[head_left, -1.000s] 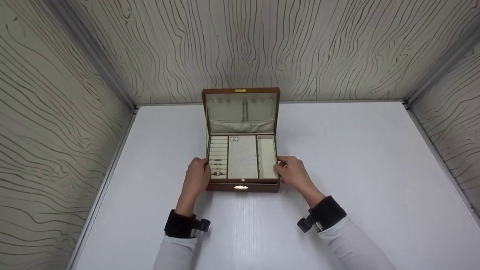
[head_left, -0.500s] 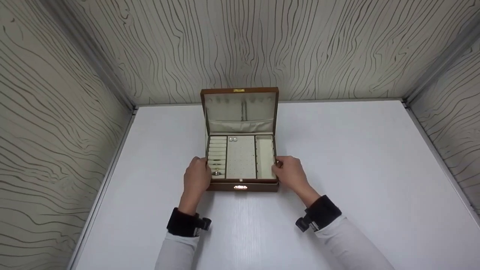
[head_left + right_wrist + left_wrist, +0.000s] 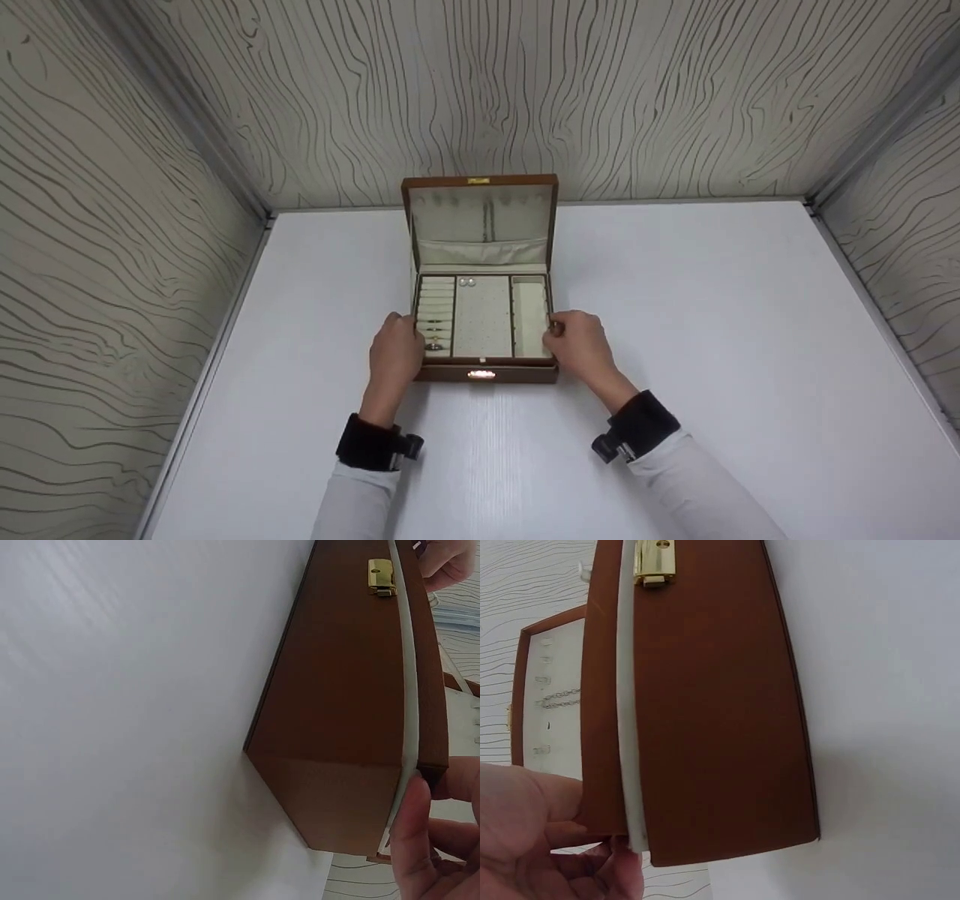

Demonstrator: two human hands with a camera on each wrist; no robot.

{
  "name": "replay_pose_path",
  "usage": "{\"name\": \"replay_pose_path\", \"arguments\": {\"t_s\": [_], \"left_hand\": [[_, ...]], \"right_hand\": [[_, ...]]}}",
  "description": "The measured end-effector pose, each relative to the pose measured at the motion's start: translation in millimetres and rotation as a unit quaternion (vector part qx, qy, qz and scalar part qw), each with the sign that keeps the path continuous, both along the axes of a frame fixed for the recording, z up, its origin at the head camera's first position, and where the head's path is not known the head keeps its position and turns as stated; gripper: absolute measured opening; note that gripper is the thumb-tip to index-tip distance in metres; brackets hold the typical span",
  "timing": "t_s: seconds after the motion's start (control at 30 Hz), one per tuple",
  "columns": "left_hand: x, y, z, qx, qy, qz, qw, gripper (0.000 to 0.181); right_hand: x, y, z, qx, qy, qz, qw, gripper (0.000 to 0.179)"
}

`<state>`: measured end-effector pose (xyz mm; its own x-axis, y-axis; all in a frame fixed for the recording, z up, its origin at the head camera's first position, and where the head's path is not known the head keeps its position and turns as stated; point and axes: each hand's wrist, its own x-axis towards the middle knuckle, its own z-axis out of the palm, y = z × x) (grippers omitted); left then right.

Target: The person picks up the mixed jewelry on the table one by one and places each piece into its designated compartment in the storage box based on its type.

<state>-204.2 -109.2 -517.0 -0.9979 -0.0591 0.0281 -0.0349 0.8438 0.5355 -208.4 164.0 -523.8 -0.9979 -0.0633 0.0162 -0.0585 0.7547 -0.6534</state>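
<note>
A brown jewelry box (image 3: 521, 376) stands with its lid (image 3: 442, 217) raised. On its base sits a jewelry tray (image 3: 484, 326) with ring rolls, a middle pad and a long compartment. My left hand (image 3: 395, 350) grips the tray's left side, and my right hand (image 3: 585, 346) pinches its right side. Two round earrings (image 3: 467, 283) sit at the pad's back left; several rings (image 3: 434, 343) are in the front rolls. In both wrist views the tray's brown edge (image 3: 600, 727) stands above the pale rim (image 3: 409, 682) of the base, with fingers at its corners.
A chain necklace (image 3: 489, 221) hangs inside the lid above a fabric pocket (image 3: 480, 252). The box front has a gold clasp (image 3: 654, 561). Around the box lies the white table (image 3: 675, 300), with wood-patterned panels (image 3: 495, 90) behind and beside it.
The tray's back edge has come slightly toward me, showing more of the box behind it. Both hands keep their hold and have shifted only a little.
</note>
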Motion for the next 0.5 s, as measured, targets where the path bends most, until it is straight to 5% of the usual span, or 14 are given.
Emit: {"name": "replay_pose_path", "arguments": {"t_s": [0.5], "left_hand": [[-0.3,3.1,-5.2,-0.008,0.029,0.008,0.9995,0.018]], "right_hand": [[0.5,-1.2,-6.5,0.002,0.035,-0.004,0.9994,0.014]]}}
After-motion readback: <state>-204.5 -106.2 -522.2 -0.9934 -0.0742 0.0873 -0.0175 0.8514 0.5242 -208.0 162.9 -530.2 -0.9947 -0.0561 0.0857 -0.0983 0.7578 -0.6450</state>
